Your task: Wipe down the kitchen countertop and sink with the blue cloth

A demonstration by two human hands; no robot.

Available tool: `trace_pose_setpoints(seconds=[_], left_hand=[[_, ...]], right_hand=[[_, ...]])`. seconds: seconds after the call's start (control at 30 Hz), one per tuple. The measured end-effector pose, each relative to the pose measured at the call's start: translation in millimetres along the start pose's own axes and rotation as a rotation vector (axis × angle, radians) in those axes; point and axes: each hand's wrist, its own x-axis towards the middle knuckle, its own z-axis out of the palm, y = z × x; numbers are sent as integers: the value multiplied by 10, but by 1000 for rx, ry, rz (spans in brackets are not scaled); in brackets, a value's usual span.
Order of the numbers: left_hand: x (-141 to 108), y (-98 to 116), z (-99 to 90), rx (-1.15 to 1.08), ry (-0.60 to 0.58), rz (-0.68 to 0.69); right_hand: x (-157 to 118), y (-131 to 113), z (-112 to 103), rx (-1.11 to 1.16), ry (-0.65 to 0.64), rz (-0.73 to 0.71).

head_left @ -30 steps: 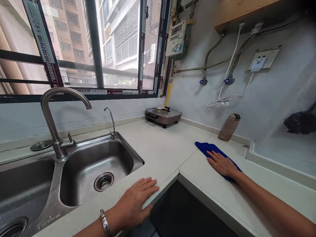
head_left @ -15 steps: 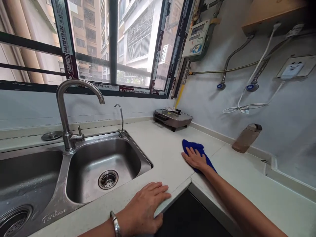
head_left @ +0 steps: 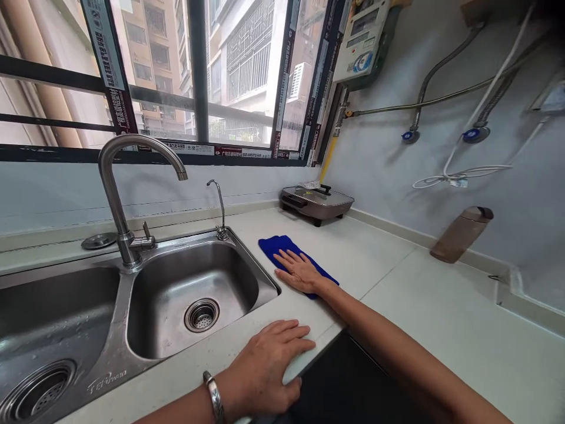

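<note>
A blue cloth (head_left: 274, 244) lies spread on the white countertop (head_left: 375, 250), just right of the sink's right corner. My right hand (head_left: 300, 272) rests flat on it, fingers stretched toward the upper left; the palm hides part of the cloth. At the counter's front edge, my left hand (head_left: 273, 362) lies palm down with its fingers apart and holds nothing. A silver bracelet (head_left: 213, 396) circles the left wrist.
A double steel sink (head_left: 123, 318) with a tall faucet (head_left: 110, 182) and a small thin tap (head_left: 220, 203) takes up the left. An electric pan (head_left: 315, 203) stands in the back corner. A brown bottle (head_left: 461, 234) leans against the right wall.
My right hand and the blue cloth have moved left across the counter, close to the sink. My left hand stays at the front edge. The view has shifted slightly.
</note>
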Motion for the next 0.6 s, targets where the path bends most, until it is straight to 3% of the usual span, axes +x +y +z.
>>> trace_pose_setpoints(seconds=[0.17,0.33,0.6], left_hand=[[-11,44,-50,42,-9,-14],[-37,98,-88,96,-38,-12],[-82,100,-36,237,-34,50]], right_hand=[[-552,-47,-46,35,-10,-116],[-1088,93,-122,146,-33,-169],[-1747,734,-37,285,112,49]])
